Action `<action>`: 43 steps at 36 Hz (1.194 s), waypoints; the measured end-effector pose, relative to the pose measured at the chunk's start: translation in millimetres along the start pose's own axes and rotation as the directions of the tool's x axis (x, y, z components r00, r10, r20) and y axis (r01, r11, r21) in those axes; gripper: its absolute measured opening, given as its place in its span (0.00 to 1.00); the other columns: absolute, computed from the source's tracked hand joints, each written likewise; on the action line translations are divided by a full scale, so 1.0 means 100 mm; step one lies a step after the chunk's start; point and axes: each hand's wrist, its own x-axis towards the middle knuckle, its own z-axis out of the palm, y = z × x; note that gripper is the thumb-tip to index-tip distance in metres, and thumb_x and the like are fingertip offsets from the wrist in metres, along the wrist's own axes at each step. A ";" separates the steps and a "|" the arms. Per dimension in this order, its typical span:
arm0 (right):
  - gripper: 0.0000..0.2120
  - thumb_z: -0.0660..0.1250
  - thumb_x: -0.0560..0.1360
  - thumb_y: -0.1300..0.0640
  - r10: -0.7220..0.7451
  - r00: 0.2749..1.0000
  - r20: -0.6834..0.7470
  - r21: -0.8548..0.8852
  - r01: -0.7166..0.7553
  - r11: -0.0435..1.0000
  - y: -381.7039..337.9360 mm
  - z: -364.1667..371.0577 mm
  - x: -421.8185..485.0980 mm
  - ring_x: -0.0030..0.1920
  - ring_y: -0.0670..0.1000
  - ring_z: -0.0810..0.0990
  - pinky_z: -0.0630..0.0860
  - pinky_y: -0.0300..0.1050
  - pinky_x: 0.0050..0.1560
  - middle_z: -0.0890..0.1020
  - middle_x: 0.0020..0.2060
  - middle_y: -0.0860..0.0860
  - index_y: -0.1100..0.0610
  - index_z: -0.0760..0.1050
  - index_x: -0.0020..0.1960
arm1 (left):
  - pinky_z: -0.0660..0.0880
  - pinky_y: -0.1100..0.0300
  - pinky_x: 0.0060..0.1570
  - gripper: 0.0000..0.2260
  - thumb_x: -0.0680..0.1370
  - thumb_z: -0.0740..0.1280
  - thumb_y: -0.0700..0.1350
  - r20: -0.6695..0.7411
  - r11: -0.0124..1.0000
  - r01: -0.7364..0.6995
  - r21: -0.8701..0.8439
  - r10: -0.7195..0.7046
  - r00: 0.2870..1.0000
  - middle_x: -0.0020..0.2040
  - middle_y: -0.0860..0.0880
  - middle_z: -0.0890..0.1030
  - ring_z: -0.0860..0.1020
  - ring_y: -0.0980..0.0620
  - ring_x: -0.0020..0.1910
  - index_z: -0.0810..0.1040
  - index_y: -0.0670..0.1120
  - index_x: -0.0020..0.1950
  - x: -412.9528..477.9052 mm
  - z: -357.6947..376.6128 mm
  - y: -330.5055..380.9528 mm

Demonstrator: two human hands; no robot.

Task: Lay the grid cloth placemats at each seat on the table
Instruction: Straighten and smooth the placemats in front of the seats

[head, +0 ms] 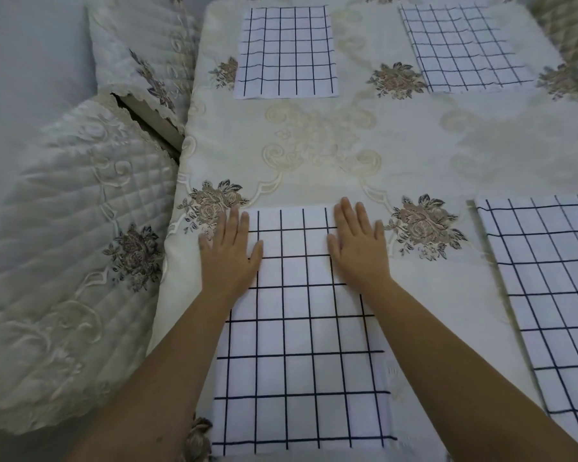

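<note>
Pressing flat, your left hand point(229, 253) and right hand point(357, 248) spread over the rectangular grid placemat point(301, 345). It lies at the embroidered tablecloth's point(331, 155) near edge.

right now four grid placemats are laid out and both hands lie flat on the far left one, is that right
Not quite. The count is right and the hands do lie flat, but they are on the near left placemat, not the far left placemat. The head view shows the left hand and the right hand at its far corners.
</note>
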 end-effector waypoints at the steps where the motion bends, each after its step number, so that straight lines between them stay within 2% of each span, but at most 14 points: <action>1: 0.28 0.42 0.79 0.47 0.015 1.000 0.000 -0.002 -0.015 1.000 0.03 0.00 -0.01 0.77 0.52 0.41 0.41 0.57 0.74 0.43 0.77 0.47 0.53 0.42 0.77 | 0.50 0.39 0.71 0.36 0.72 0.35 0.61 -0.001 1.000 0.010 -0.006 -0.010 1.000 0.78 0.49 0.49 0.47 0.49 0.77 0.50 0.47 0.77 -0.02 -0.01 -0.03; 6: 0.26 0.42 0.81 0.48 0.057 0.998 0.022 -0.081 -0.055 0.995 0.06 -0.04 -0.04 0.77 0.55 0.40 0.39 0.63 0.72 0.43 0.77 0.47 0.53 0.42 0.77 | 0.47 0.39 0.71 0.35 0.73 0.35 0.58 -0.003 0.996 0.084 -0.020 -0.084 0.996 0.78 0.45 0.47 0.45 0.46 0.77 0.50 0.44 0.77 -0.11 -0.03 -0.01; 9: 0.31 0.37 0.76 0.46 0.043 0.999 -0.026 -0.101 -0.046 0.994 -0.07 -0.03 -0.17 0.76 0.58 0.49 0.39 0.64 0.70 0.53 0.76 0.49 0.55 0.51 0.76 | 0.44 0.41 0.72 0.35 0.73 0.34 0.56 -0.038 0.996 0.071 -0.060 -0.073 0.997 0.78 0.45 0.45 0.42 0.47 0.77 0.49 0.42 0.77 -0.26 -0.06 0.15; 11: 0.28 0.44 0.76 0.50 0.016 0.995 -0.102 -0.084 -0.025 0.996 -0.21 0.04 -0.34 0.72 0.61 0.62 0.49 0.67 0.66 0.66 0.72 0.51 0.58 0.63 0.72 | 0.44 0.42 0.72 0.35 0.71 0.33 0.54 -0.028 0.997 0.010 -0.078 -0.012 1.000 0.78 0.46 0.45 0.42 0.48 0.77 0.49 0.43 0.77 -0.42 -0.05 0.32; 13: 0.25 0.50 0.75 0.54 -0.009 0.994 -0.108 -0.065 0.002 0.998 -0.37 0.12 -0.52 0.68 0.62 0.70 0.62 0.70 0.61 0.73 0.68 0.53 0.60 0.70 0.68 | 0.43 0.43 0.72 0.33 0.73 0.34 0.53 0.022 0.993 -0.041 -0.108 0.043 0.999 0.78 0.47 0.45 0.43 0.47 0.77 0.49 0.43 0.77 -0.61 -0.02 0.49; 16: 0.25 0.53 0.71 0.54 -0.035 0.999 -0.042 -0.053 0.033 0.998 -0.59 0.23 -0.79 0.64 0.61 0.75 0.73 0.66 0.54 0.76 0.65 0.55 0.60 0.74 0.64 | 0.46 0.43 0.73 0.24 0.81 0.47 0.48 0.086 0.989 -0.097 -0.109 0.107 0.991 0.78 0.46 0.47 0.44 0.48 0.77 0.49 0.44 0.77 -0.82 0.13 0.66; 18: 0.25 0.54 0.71 0.53 -0.053 0.998 -0.032 -0.034 0.052 0.998 -0.63 0.28 -0.90 0.65 0.59 0.74 0.73 0.64 0.56 0.75 0.66 0.54 0.58 0.74 0.64 | 0.61 0.39 0.68 0.24 0.78 0.57 0.46 0.035 0.989 -0.127 -0.077 0.130 0.991 0.75 0.44 0.61 0.58 0.46 0.74 0.61 0.43 0.74 -0.91 0.19 0.68; 20: 0.24 0.53 0.73 0.52 -0.073 0.994 -0.078 -0.027 0.071 0.997 -0.58 0.30 -0.95 0.66 0.58 0.73 0.72 0.63 0.58 0.75 0.66 0.53 0.57 0.73 0.65 | 0.69 0.39 0.60 0.22 0.77 0.55 0.47 -0.001 0.991 -0.110 -0.071 0.110 0.994 0.70 0.45 0.71 0.69 0.46 0.69 0.69 0.43 0.70 -0.96 0.19 0.65; 26: 0.26 0.50 0.76 0.50 -0.038 0.997 -0.066 -0.033 0.036 0.999 -0.29 0.23 -0.99 0.71 0.58 0.67 0.66 0.63 0.64 0.68 0.71 0.52 0.57 0.67 0.71 | 0.67 0.36 0.61 0.25 0.77 0.52 0.51 -0.029 0.993 -0.102 -0.051 0.101 0.994 0.72 0.45 0.68 0.68 0.44 0.70 0.67 0.43 0.71 -1.02 0.18 0.44; 31: 0.34 0.30 0.72 0.44 0.019 1.000 0.004 -0.012 -0.019 1.000 -0.06 0.19 -1.09 0.77 0.53 0.43 0.44 0.58 0.74 0.45 0.77 0.47 0.53 0.45 0.77 | 0.64 0.35 0.63 0.26 0.77 0.48 0.52 -0.022 0.996 -0.038 -0.077 0.037 0.999 0.73 0.44 0.65 0.65 0.43 0.72 0.64 0.43 0.73 -1.15 0.17 0.23; 34: 0.37 0.28 0.70 0.43 0.038 0.999 0.029 -0.016 -0.038 0.999 -0.03 0.14 -1.09 0.77 0.54 0.43 0.44 0.59 0.74 0.44 0.77 0.47 0.53 0.45 0.77 | 0.65 0.32 0.61 0.26 0.77 0.49 0.50 -0.011 0.997 -0.014 -0.078 0.013 1.000 0.72 0.42 0.66 0.66 0.41 0.71 0.66 0.41 0.71 -1.18 0.17 0.20; 38: 0.38 0.30 0.70 0.43 0.063 0.998 -0.003 0.024 -0.063 0.998 -0.11 0.11 -1.18 0.77 0.58 0.44 0.44 0.64 0.72 0.48 0.77 0.50 0.56 0.49 0.77 | 0.56 0.35 0.67 0.29 0.76 0.44 0.51 -0.009 0.990 0.031 -0.135 -0.033 0.999 0.75 0.42 0.60 0.58 0.41 0.74 0.63 0.40 0.73 -1.32 0.12 0.32; 41: 0.36 0.33 0.71 0.46 0.024 1.000 0.012 0.064 -0.024 0.998 -0.27 0.13 -1.35 0.77 0.58 0.46 0.46 0.64 0.72 0.50 0.77 0.51 0.57 0.51 0.76 | 0.63 0.34 0.63 0.26 0.76 0.49 0.48 -0.024 0.993 -0.037 -0.116 0.034 0.999 0.71 0.41 0.67 0.65 0.40 0.71 0.68 0.38 0.69 -1.50 0.13 0.50; 43: 0.32 0.40 0.73 0.49 0.000 0.999 0.050 0.026 -0.001 1.000 -0.40 0.16 -1.48 0.75 0.60 0.57 0.57 0.66 0.69 0.60 0.75 0.53 0.58 0.60 0.74 | 0.65 0.34 0.61 0.25 0.76 0.50 0.47 -0.026 0.988 -0.084 -0.129 0.081 0.996 0.70 0.41 0.70 0.67 0.40 0.69 0.70 0.38 0.68 -1.61 0.17 0.63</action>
